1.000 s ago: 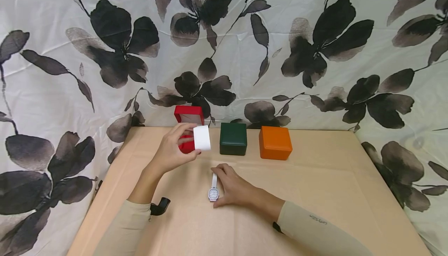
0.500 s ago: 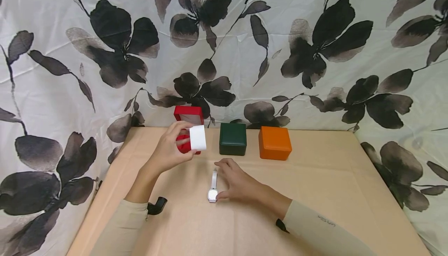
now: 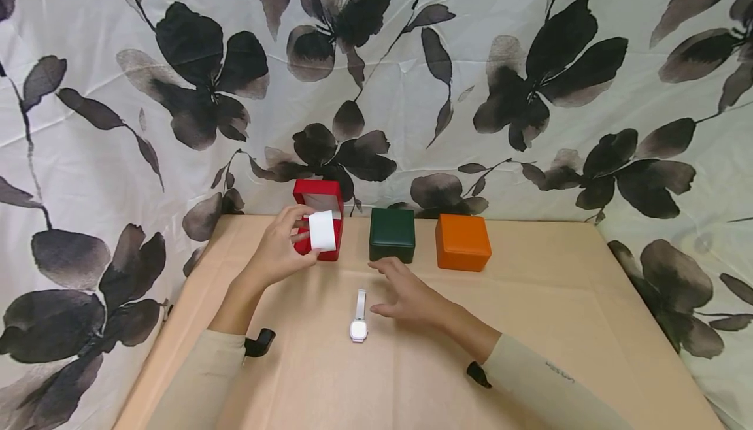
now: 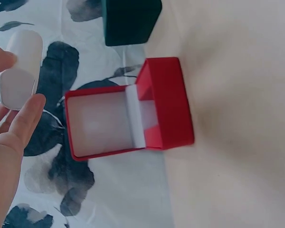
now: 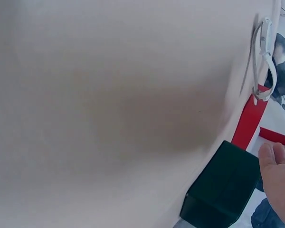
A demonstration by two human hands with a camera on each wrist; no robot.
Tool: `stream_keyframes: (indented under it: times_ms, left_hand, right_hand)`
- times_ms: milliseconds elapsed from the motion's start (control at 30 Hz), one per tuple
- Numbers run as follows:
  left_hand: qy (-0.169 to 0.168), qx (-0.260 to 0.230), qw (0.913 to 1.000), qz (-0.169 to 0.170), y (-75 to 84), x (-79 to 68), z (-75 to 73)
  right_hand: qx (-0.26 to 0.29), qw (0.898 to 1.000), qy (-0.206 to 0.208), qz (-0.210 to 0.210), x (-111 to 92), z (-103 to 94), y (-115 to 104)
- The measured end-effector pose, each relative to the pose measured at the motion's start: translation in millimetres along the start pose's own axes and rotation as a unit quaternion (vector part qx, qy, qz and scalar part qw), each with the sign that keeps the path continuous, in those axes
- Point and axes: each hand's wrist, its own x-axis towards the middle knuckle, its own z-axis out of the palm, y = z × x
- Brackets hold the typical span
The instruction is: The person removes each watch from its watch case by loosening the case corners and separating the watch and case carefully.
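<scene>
While pinching the white cushion (image 3: 322,231) between fingers of the left hand (image 3: 276,252) near the far-left red box (image 4: 170,102), holds right hand (image 3: 408,296), fingers apart, just right of the watch (image 3: 358,331) on the counter (image 3: 541,299).

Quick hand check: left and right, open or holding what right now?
Left hand: holding the white cushion between thumb and fingers.
Right hand: open, holding nothing, apart from the watch.
</scene>
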Motion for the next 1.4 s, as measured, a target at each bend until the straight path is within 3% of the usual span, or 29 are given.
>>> stream_keyframes:
  times_ms: [300, 533, 900, 1167, 1400]
  left_hand:
    - [-0.002, 0.02, 0.9994, -0.028, -22.7, 3.9, -2.2]
    - [-0.012, 0.068, 0.9965, -0.047, -37.8, 11.2, -2.4]
    - [-0.073, 0.126, 0.9853, -0.089, -57.4, 30.0, -2.1]
    - [-0.102, 0.145, 0.9787, -0.103, -67.2, 38.3, -4.1]
    - [-0.124, 0.164, 0.9749, -0.085, -71.7, 48.6, -0.3]
  right_hand:
    - [0.039, 0.999, 0.021, 0.007, -2.5, -9.0, 3.2]
    - [0.024, 0.999, 0.036, 0.02, -0.8, -13.6, 3.0]
    - [0.09, 0.995, 0.039, 0.014, 5.2, -10.2, -4.1]
    - [0.097, 0.994, 0.043, 0.006, 12.3, -8.4, -10.5]
    - [0.089, 0.995, 0.039, -0.008, 21.0, -9.7, -13.4]
